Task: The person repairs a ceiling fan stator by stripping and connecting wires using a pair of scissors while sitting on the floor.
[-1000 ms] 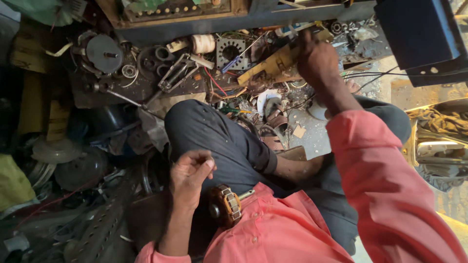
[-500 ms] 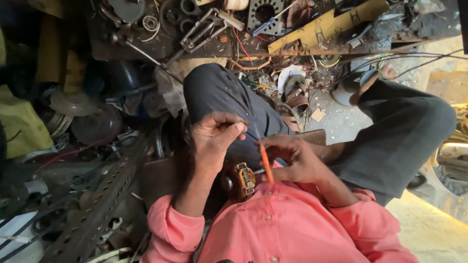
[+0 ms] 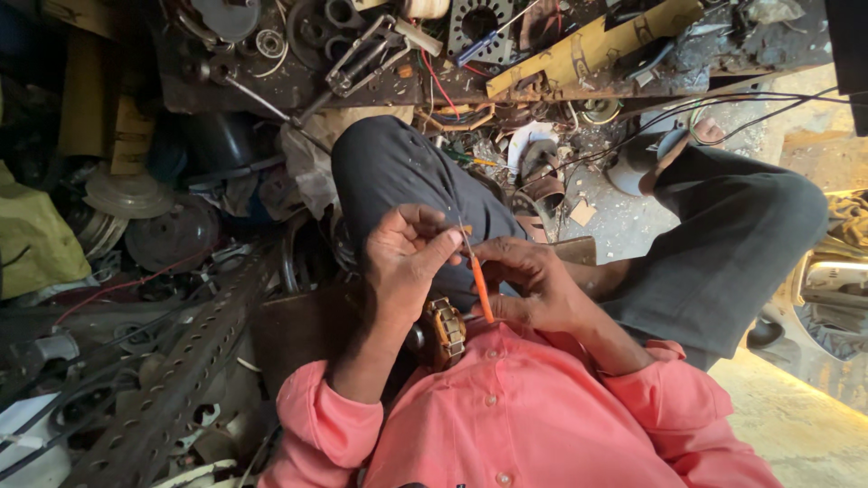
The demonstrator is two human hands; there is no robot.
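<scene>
a: clutter first — what's the biggest thing in view?

b: dark tabletop [image 3: 271, 86] across the top, loaded with metal parts, a yellow bar [image 3: 588, 45] and loose wires. below it a perforated steel strip [image 3: 172, 389] runs along the floor among old discs and scrap.

a: and the person?

b: seated, grey trousers [image 3: 398, 172], pink shirt [image 3: 542, 425], looking down at their own lap.

a: what are the hands doing?

b: left hand [image 3: 402, 267] is raised over the knee, thumb and forefinger pinched on the thin metal tip of an orange screwdriver [image 3: 481, 287]. right hand [image 3: 533, 285] is closed around the same tool lower down, the orange handle running along its fingers toward the shirt.

a: so both grips are clenched on it?

b: yes, both grasping the screwdriver, one at each end.

a: anything under them?

b: a small motor core [image 3: 445, 330] with copper windings sits in the lap, just below the hands, touching neither.

a: how far along does it look?

b: my guess, early. the tool is in hand but its tip is not on the core yet, and the windings look untouched.
</scene>
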